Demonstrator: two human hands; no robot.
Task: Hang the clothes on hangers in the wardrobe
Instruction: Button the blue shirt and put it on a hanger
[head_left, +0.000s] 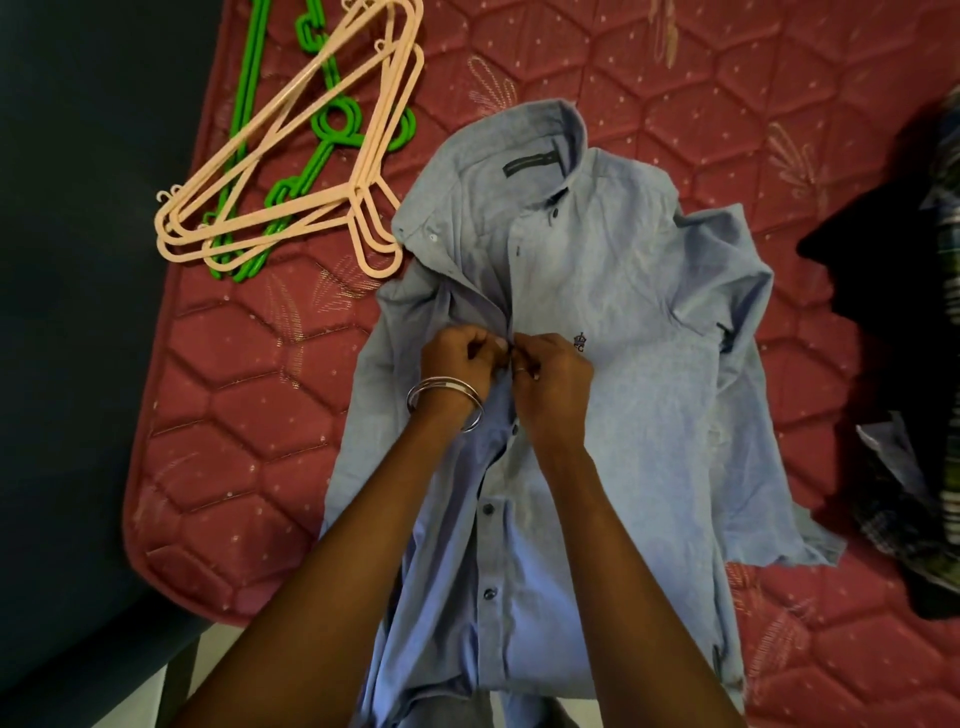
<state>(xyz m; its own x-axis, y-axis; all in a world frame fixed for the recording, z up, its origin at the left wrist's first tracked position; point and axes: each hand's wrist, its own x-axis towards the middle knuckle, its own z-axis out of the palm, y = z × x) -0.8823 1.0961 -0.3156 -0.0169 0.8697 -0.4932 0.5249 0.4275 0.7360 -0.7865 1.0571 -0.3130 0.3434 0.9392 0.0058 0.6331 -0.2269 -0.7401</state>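
A light blue button-up shirt (623, 322) lies face up on a red quilted mattress (249, 415), collar pointing away from me. My left hand (457, 358), with metal bangles at the wrist, pinches the left edge of the button placket at chest height. My right hand (550, 374) pinches the opposite edge right beside it, fingers curled at a button. Dark buttons further down the front are fastened. A pile of peach hangers (291, 156) and green hangers (332, 124) lies at the upper left of the mattress, apart from the shirt.
A dark garment (883, 270) and a plaid garment (935, 509) lie heaped at the mattress's right side. The mattress's rounded corner is at lower left, with dark floor (67, 312) beyond it.
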